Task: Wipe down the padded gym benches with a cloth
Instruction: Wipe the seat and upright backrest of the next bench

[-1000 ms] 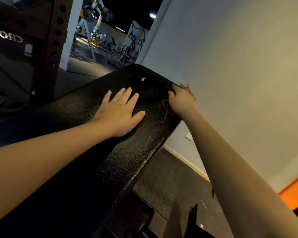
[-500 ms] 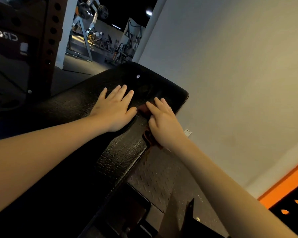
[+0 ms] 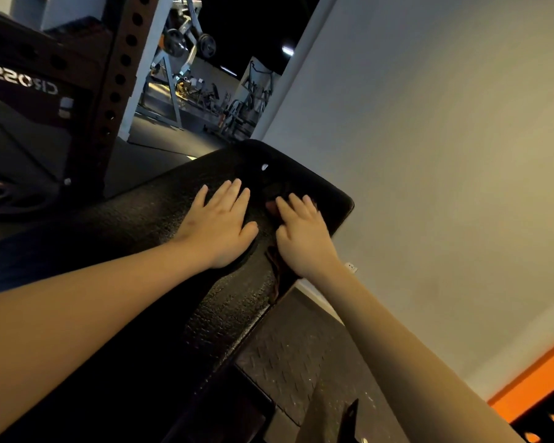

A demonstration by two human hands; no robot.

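The person leans over a black padded bench (image 3: 147, 219), and both bare arms reach forward onto its far end. The left hand (image 3: 219, 225) lies flat on the textured pad, fingers straight and a little apart. It holds nothing and, I think, only steadies the body. Just beside it, close to the right edge of the pad, the right hand (image 3: 301, 238) presses down on the cloth (image 3: 275, 273) with its fingers stretched out, so it is an open, pushing hand and not a fist around the fabric. The cloth is dark reddish-brown. Most of it is hidden under the palm, a small part shows in front of the fingertips, and one strip hangs down over the right edge of the bench. So the wiping is in progress at the far right corner of the pad, near the pale wall (image 3: 429, 155). How much of the surface is already clean I cannot tell, because the light is dim and no wet trace shows on the pad. In my judgement the long near part of the pad, which lies in shadow under the forearms, is probably still to do, as are any other benches, which I cannot make out here. A brown rack post (image 3: 115, 91) with holes stands at the left side, and rubber floor (image 3: 288, 356) lies below the bench.
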